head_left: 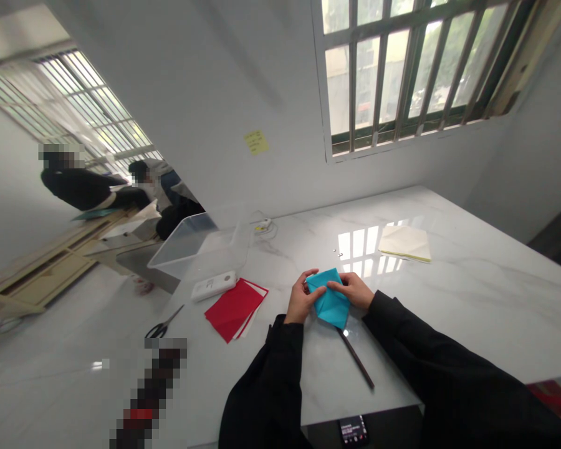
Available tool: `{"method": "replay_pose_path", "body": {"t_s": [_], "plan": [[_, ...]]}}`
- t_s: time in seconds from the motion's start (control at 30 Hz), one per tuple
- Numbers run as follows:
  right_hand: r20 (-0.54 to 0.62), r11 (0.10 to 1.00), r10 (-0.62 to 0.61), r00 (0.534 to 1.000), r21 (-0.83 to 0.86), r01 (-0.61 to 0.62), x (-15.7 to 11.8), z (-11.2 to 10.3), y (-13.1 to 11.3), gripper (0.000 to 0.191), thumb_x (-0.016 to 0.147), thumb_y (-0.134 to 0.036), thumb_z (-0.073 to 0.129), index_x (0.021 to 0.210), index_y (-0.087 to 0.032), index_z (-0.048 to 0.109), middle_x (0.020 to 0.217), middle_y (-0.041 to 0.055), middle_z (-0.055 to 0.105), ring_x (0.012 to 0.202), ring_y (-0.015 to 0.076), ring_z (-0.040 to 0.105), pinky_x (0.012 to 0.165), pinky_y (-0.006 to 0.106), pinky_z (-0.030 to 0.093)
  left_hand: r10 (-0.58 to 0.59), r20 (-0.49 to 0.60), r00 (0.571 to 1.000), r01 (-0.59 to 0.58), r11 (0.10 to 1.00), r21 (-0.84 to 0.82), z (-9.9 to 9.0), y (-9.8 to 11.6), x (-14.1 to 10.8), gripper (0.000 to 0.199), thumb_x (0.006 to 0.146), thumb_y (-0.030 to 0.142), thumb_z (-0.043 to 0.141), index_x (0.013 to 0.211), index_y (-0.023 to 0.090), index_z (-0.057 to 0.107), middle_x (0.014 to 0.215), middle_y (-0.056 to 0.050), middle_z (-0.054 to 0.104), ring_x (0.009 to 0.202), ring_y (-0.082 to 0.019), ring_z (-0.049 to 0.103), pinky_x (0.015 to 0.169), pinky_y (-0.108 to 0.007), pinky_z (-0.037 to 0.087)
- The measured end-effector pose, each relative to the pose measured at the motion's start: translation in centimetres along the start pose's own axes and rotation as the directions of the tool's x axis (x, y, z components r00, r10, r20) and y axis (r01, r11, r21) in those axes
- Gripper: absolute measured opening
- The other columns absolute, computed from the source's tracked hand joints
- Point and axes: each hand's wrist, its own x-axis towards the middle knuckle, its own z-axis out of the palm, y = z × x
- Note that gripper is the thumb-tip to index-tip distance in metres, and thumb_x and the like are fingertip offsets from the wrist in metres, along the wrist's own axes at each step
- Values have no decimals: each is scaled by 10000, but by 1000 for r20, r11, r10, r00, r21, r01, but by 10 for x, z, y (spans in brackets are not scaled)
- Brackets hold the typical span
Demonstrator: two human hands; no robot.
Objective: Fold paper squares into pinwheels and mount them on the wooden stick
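2 bare hands work at a white marble table (453, 312). Clear plastic box (196, 249) stands at the far left of the table, tilted in view by the wide lens; can't tell if anything sits inside. No brand or label readable on it. Yellow sticky note (257, 142) is stuck to the wall, its writing too small to read. Phone (354, 429) lies below the near table edge, screen lit, text unreadable. White power bank (214, 285) sits just in front of the box, no legible marking.

Blue folded paper (330, 300) is held between both hands, above the table or just touching it, can't tell which. Left hand (302, 298) pinches its left side with thumb and fingers. Right hand (348, 290) presses its fingers together across the top edge. Both black sleeves (266, 386) reach in from the bottom.

Thin dark stick (355, 357) lies just below the paper. Red paper sheets (234, 308) and black-handled scissors (161, 327) lie left of the hands. Cream paper sheets (404, 243) lie far right. 2 co-workers (79, 189) stand off to the left, beyond the table.
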Motion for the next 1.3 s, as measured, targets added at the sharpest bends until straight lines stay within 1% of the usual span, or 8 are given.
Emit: {"method": "replay_pose_path", "body": {"t_s": [0.23,0.33,0.47,0.67,1.07,1.17,1.23,1.3], "plan": [[-1,1000,6,1000,0,-6,-1,0,-2,581,763,-626,723,982,-89,757,839,83,757,768,244,687,720,354,556,-6,-7,1000,6,1000,-11,1,0,0,681,655,416,869,1235,173,607,916,-42,705,790,-163,655,697,-251,530],[-6,1000,20,1000,16,-20,-1,1,-3,589,747,-641,728,974,-98,756,853,86,762,787,255,695,736,369,565,7,-11,1000,-7,999,-48,0,-4,1,575,657,444,861,1108,163,641,892,-42,706,794,-172,659,711,-256,523],[-20,1000,18,1000,19,-18,-1,1,-3,589,739,-636,738,967,-93,757,856,92,764,780,251,697,743,371,567,28,29,999,-26,998,-62,-1,-9,3,463,646,445,867,925,153,638,773,-2,668,708,-142,617,668,-234,491],[-3,1000,16,1000,12,-16,-1,1,-3,602,744,-637,736,972,-80,758,861,101,764,751,234,691,738,363,567,28,31,999,-25,998,-66,-1,-9,3,459,640,439,873,904,152,630,748,15,652,678,-127,588,660,-231,482],[-3,979,-6,1000,-203,6,-1,-1,-1,535,770,-641,709,803,-109,755,724,79,728,727,240,659,635,313,536,20,17,1000,-19,998,-63,-2,-8,3,442,639,453,868,865,163,622,712,26,617,648,-123,560,623,-224,458],[12,976,-17,1000,-215,19,-1,-1,-1,513,776,-623,707,794,-113,753,718,76,724,714,236,655,621,307,531,8,-32,999,-9,999,-51,-2,-6,4,438,681,517,829,849,159,642,679,25,597,596,-108,512,561,-211,414],[16,976,-20,1000,-216,23,-2,0,-1,504,776,-614,708,805,-114,755,715,72,722,708,233,653,617,304,529,-5,-88,996,-1,998,-68,-2,-5,4,443,718,563,788,816,153,651,623,38,550,542,-87,450,512,-201,362],[16,976,-20,1000,-218,23,-2,0,-1,502,783,-610,702,822,-113,758,714,71,720,706,231,651,615,303,527,-17,-126,992,5,995,-98,-2,-5,5,454,723,582,778,768,150,647,586,49,507,522,-76,412,499,-198,343]]}}
